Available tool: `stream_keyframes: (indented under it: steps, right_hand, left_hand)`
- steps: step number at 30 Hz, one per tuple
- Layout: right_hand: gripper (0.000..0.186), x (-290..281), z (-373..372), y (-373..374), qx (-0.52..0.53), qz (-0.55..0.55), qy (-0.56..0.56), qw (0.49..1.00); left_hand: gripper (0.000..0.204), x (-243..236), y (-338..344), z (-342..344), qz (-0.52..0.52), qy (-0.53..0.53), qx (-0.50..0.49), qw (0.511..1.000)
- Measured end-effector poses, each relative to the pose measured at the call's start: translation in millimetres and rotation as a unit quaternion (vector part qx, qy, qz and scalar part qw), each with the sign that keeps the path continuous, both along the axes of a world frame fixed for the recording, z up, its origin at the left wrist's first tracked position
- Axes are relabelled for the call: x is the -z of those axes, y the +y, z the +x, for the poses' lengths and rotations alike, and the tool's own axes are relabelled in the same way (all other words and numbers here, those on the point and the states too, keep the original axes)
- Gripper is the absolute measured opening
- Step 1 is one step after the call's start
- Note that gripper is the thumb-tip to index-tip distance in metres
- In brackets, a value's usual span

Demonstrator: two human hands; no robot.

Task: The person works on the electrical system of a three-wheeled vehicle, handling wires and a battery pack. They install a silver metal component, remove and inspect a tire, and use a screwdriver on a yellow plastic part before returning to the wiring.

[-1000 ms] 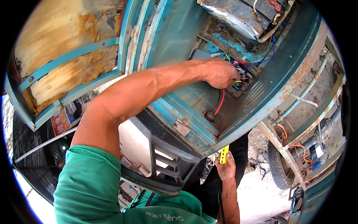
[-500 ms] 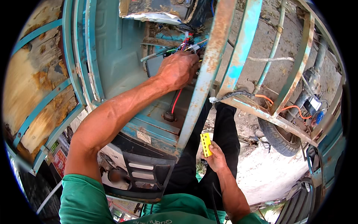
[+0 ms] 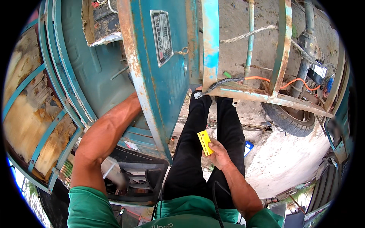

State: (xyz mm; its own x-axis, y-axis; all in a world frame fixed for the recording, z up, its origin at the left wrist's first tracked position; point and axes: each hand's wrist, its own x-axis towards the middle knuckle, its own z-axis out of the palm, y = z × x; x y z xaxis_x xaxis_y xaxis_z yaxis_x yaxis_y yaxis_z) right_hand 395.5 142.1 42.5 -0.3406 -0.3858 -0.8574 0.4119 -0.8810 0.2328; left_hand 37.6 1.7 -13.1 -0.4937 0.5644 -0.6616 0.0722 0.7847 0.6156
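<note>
Pale, dusty ground [image 3: 281, 163] spreads on the right, with a rusty frame [image 3: 210, 45] of teal bars above it in the view. A tilted wheel [image 3: 287, 124] sits just below the frame's lower rail, and an orange cable [image 3: 257, 78] runs near that rail. To the left is a teal tub [image 3: 78, 45], a dark, ragged box [image 3: 106, 22] at its top end; farther left stands a worn board [image 3: 23, 60] crossed by teal strips.

Held in the right hand [image 3: 219, 155] is a yellow block [image 3: 205, 143], over the person's black trousers [image 3: 186, 159] and between the two legs. Its long axis runs mostly away from the person, the far end leaning a little left and the near end tucked by the thumb. A row of dark notches follows that length on the face turned up. The fingers [image 3: 216, 146] are closed about the block's near right edge, thumb on top; the other fingertips are hidden beneath.

The left forearm [image 3: 110, 121] reaches over the tub's near side and passes behind a teal panel [image 3: 163, 95] with a rusty edge. That panel hides the left hand, so I cannot tell how open it is or what it holds.
</note>
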Motion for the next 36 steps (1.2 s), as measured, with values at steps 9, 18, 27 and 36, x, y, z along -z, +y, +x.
stream_keyframes:
  steps: [9, 18, 27, 36]
  right_hand:
    - [0.041, 0.3, 6.6, 4.1, 0.02, -0.008, -0.007, 1.0]
    - [0.042, -3.8, 8.5, 13.1, 0.041, -0.008, -0.005, 0.999]
    - [0.039, -6.4, -0.5, 15.9, 0.014, -0.004, -0.007, 1.0]
    - [0.037, -8.7, -5.2, 9.3, -0.001, 0.013, -0.017, 1.0]
  left_hand:
    - [0.03, -2.8, -7.7, 0.8, 0.016, 0.024, 0.02, 0.999]
    - [0.031, 4.4, -4.1, -9.8, 0.046, 0.051, 0.046, 0.997]
    - [0.033, 30.3, -9.3, -7.6, 0.106, 0.098, 0.069, 0.987]
    - [0.026, -8.9, 30.3, -26.0, -0.011, -0.024, 0.092, 0.995]
